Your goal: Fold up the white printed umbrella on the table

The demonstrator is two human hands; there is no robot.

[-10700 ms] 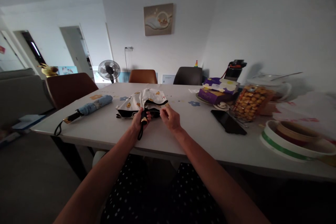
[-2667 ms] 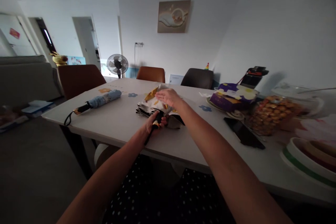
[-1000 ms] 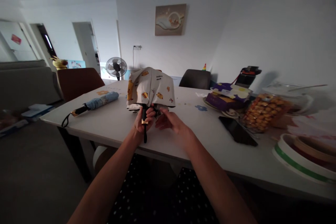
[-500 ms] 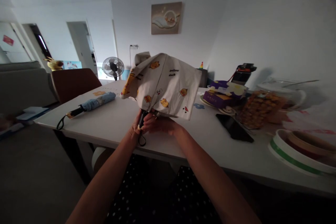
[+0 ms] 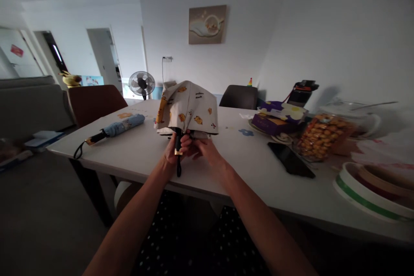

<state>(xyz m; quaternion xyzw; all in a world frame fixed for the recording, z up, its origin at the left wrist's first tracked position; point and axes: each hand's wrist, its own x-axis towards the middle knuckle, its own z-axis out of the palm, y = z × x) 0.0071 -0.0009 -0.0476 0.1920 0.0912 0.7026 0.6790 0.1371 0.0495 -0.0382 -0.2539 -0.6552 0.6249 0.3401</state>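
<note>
A cream umbrella [image 5: 192, 110] with yellow duck prints is partly folded, its loose canopy bunched in front of me over the table. Its black handle [image 5: 178, 141] with a gold band points toward me, and a black wrist strap hangs from the end. My left hand [image 5: 170, 153] is wrapped round this handle. Just to the right, my right hand [image 5: 205, 148] is closed at the lower canopy edge, its fingertips partly hidden by the fabric. A second umbrella [image 5: 124, 125], blue and rolled up, lies on the table to the left.
On the white table [image 5: 136, 157] at right are a black phone [image 5: 290, 159], a purple tissue box [image 5: 274, 124], a jar of snacks [image 5: 323, 136] and stacked bowls [image 5: 365, 196]. Chairs [image 5: 239, 97] stand along the far side. A fan [image 5: 142, 83] is behind.
The canopy has come down and drawn in narrower, uncovering the dark chair behind it. The handle has turned more upright. My right hand has shifted slightly at the canopy edge.
</note>
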